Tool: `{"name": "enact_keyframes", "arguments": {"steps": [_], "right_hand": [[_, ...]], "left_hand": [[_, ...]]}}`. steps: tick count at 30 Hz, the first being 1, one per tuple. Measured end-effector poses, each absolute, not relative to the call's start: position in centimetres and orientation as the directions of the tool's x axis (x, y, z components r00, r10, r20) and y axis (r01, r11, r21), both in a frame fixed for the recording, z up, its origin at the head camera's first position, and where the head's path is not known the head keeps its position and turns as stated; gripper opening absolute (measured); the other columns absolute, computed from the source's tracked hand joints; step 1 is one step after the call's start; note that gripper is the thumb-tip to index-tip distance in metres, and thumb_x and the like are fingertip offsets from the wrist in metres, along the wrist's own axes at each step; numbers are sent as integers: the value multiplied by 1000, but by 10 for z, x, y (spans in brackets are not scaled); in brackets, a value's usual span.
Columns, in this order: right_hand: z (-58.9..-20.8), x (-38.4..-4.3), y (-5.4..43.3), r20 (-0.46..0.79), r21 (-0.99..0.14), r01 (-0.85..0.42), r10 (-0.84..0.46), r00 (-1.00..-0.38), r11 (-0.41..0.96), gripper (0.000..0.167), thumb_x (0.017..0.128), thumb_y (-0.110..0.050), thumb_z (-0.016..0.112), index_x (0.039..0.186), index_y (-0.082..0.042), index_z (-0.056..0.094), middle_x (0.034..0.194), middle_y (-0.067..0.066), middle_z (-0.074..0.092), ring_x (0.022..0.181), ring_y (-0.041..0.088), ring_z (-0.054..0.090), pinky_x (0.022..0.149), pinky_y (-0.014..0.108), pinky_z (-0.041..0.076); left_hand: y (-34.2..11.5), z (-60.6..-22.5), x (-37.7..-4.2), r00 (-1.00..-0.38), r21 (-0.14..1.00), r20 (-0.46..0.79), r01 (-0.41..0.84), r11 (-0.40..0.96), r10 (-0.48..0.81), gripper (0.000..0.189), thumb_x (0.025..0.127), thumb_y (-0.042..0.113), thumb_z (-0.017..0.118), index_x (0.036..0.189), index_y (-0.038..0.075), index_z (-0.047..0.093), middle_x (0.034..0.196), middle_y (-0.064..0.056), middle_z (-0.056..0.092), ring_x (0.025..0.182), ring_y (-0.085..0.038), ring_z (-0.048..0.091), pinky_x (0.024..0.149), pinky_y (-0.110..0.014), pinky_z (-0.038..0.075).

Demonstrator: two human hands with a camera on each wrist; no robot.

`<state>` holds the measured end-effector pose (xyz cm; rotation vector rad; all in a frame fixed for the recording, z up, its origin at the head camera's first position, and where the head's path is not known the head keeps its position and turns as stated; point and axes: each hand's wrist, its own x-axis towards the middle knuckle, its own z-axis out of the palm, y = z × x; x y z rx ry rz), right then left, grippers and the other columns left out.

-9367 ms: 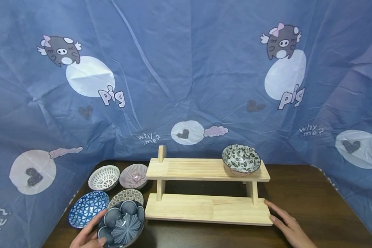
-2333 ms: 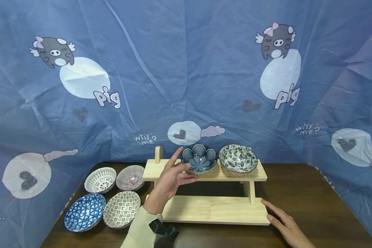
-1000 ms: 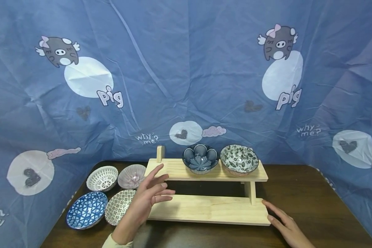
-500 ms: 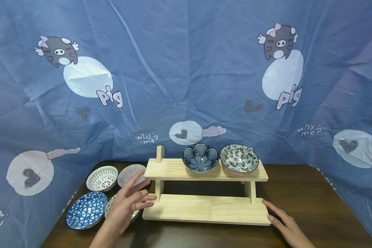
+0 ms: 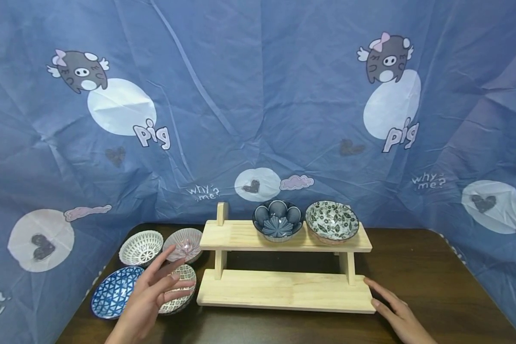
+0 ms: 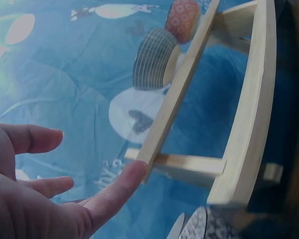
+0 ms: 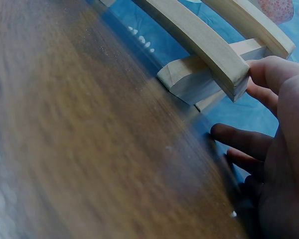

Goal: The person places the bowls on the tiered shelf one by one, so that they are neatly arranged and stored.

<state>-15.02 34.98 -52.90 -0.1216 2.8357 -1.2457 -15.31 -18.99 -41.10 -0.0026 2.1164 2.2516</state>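
Note:
My left hand (image 5: 144,296) holds nothing, fingers spread, over the blue triangle-patterned bowl (image 5: 112,292) and the brown-grey lattice-patterned bowl (image 5: 184,277), partly hiding both. Beyond its fingertips sits a pink-striped bowl (image 5: 184,241), beside a white bowl with dark marks (image 5: 141,247). My right hand (image 5: 397,310) holds the right end of the lower board of a two-tier wooden shelf (image 5: 284,289), thumb and forefinger at the board's end (image 7: 234,79). On the upper board, a dark blue petal-patterned bowl (image 5: 277,220) stands left of a green leaf-patterned bowl (image 5: 332,220).
A dark brown table (image 5: 438,272) carries everything. A blue printed cloth (image 5: 258,95) hangs close behind the table. At the upper board's left rear, a wooden upright (image 5: 222,213) sticks up.
The dark blue bowl went from the left hand onto the upper board and was let go. Since then my left hand has drawn back left over the bowls. The right hand stays on the shelf.

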Motion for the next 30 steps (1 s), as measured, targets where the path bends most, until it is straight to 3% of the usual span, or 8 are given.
{"name": "enact_keyframes", "arguments": {"steps": [10,14,20,23,28,30], "right_hand": [[-530,-149,351,27,-746,-91,-106,-994,660,51,105,-37,47,153,-18,42,147,-26,41,123,-25,30,93,23,50],[-531,-150,351,24,-741,-91,-108,-994,665,51,105,-37,47,153,-20,42,148,-23,41,124,-25,31,93,24,51],[-531,-150,350,33,-733,-97,-108,-994,673,51,105,-37,48,153,-19,43,148,-23,42,124,-25,30,93,24,50],[-530,-149,350,56,-728,-117,-111,-992,675,49,105,-35,48,152,-21,44,147,-24,42,124,-26,30,93,22,50],[-531,-147,349,102,-721,-159,-124,-987,674,47,105,-32,50,151,-25,45,145,-29,40,123,-27,29,92,19,49],[-532,-146,350,114,-719,-170,-127,-985,674,46,105,-31,50,151,-26,45,145,-30,40,123,-27,29,92,19,48]], "left_hand": [[-223,-422,-145,-999,997,-29,-31,-69,22,59,104,7,46,156,18,21,118,22,61,93,-19,75,80,-34,65],[-236,-425,-141,-999,996,-47,-48,-78,19,65,104,5,45,159,13,12,115,24,61,92,-17,75,79,-33,65],[-260,-432,-136,-998,994,-55,-57,-88,29,68,105,6,42,161,20,6,113,27,61,92,-15,76,79,-31,64],[-274,-437,-132,-998,991,-19,-26,-129,57,65,106,5,40,158,30,11,114,25,63,93,-16,76,79,-31,64],[-295,-444,-128,-991,955,82,47,-292,108,55,106,-2,34,142,40,35,116,17,67,93,-21,76,77,-33,65],[-302,-447,-126,-991,950,82,46,-309,102,60,105,-3,34,146,41,31,115,17,68,92,-21,76,77,-34,65]]}}
